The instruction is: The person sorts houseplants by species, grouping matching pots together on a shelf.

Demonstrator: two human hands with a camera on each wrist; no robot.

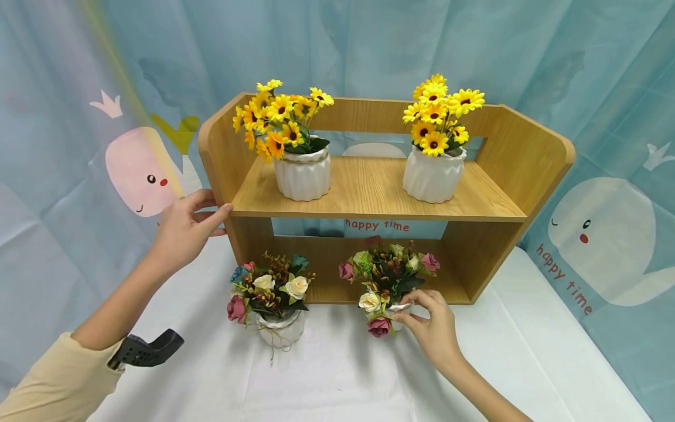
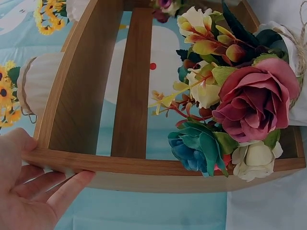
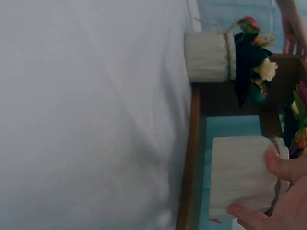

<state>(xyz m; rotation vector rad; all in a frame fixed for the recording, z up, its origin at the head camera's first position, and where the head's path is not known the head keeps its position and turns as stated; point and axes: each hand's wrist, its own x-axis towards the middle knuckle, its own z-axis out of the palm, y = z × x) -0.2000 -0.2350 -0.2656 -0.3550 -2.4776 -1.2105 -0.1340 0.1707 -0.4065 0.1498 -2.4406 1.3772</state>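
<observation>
My left hand holds the front edge of the left side panel of a two-tier wooden shelf, thumb and fingers around it at the middle board's height. With my right hand I grip the rim of a white flowerpot between thumb and fingers. Its pink and cream artificial roses hide much of the pot in the head view. The pot is at the front of the lower tier, and the right wrist view shows it on its side, as that camera is turned. A second rose pot stands on the white cloth before the lower left tier.
On the upper board stand two white pots of yellow sunflowers, one left and one right. White cloth covers the table. A blue printed curtain hangs behind the shelf.
</observation>
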